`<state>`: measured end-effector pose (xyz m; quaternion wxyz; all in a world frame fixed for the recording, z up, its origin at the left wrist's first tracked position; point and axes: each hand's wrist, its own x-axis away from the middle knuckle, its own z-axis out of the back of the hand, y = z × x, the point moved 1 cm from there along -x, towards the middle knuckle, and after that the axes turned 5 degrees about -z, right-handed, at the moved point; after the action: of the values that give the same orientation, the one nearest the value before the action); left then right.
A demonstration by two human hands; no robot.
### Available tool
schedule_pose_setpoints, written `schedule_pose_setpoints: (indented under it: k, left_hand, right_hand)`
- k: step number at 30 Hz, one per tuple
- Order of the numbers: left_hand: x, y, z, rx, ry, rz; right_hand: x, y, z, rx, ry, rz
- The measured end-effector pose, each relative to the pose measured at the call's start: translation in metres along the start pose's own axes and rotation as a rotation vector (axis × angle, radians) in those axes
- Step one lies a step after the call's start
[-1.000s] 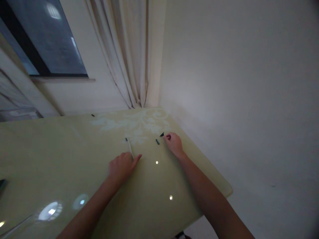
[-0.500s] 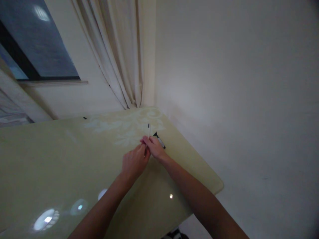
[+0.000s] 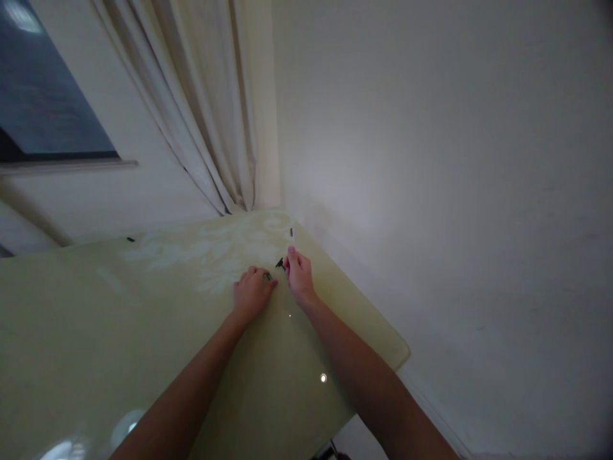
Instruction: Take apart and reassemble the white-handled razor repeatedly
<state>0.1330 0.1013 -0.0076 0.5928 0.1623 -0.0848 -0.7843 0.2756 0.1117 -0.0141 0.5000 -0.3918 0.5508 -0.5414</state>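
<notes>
My right hand [image 3: 299,275] is closed around a white toothbrush [image 3: 292,237], whose dark bristles point away from me. Close by its fingers lies a black T-shaped thing that looks like a razor [image 3: 280,263]; the rest of it is hidden behind that hand. My left hand [image 3: 253,292] rests low over the table to the left, apart from the right hand. Its thumb and fingers pinch a small dark, greyish piece [image 3: 269,276], too small to name.
The pale green glossy table [image 3: 268,370] has its far corner against the wall [image 3: 431,191]. A small black object [image 3: 130,239] lies near the far left edge. Beige curtains [image 3: 201,102] hang behind the table, beside a window [image 3: 52,96].
My hands have come apart: the left moved left with the small dark piece, the right kept the toothbrush. The razor-like thing now shows left of the right hand. The view turned slightly right.
</notes>
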Motion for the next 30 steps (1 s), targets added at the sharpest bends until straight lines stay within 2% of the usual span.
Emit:
schedule_pose_setpoints:
  k: [3,5,6,9,11,13,15,19,23,30]
  left_hand:
    - [0.011,-0.002,-0.002,0.032,-0.001,-0.050]
    - [0.027,-0.013,0.004,0.080,0.007,-0.089]
    - [0.037,-0.022,0.008,0.113,0.017,-0.107]
    - [0.080,-0.053,0.025,0.264,0.149,-0.169]
    - [0.112,-0.073,0.034,0.263,0.250,-0.147]
    - [0.137,-0.085,0.040,0.251,0.339,-0.131]
    - [0.152,-0.089,0.042,0.231,0.384,-0.125]
    - [0.155,-0.080,0.041,0.185,0.424,-0.157]
    - [0.152,-0.071,0.040,0.141,0.449,-0.189]
    - [0.155,-0.067,0.037,0.156,0.458,-0.198]
  right_hand:
    - [0.005,-0.003,0.000,-0.040,0.088,0.016]
    - [0.011,-0.006,-0.004,0.014,0.026,0.031]
    - [0.015,-0.008,-0.007,0.052,-0.025,0.042]
    - [0.035,-0.012,-0.022,0.165,-0.229,0.080]
    - [0.053,-0.014,-0.035,0.207,-0.361,0.082]
    - [0.071,-0.015,-0.048,0.203,-0.479,0.050]
    - [0.086,-0.015,-0.056,0.162,-0.576,-0.003]
    - [0.097,-0.013,-0.058,0.028,-0.662,-0.097]
    - [0.094,-0.013,-0.053,-0.033,-0.642,-0.159]
    - [0.093,-0.013,-0.050,0.016,-0.623,-0.173]
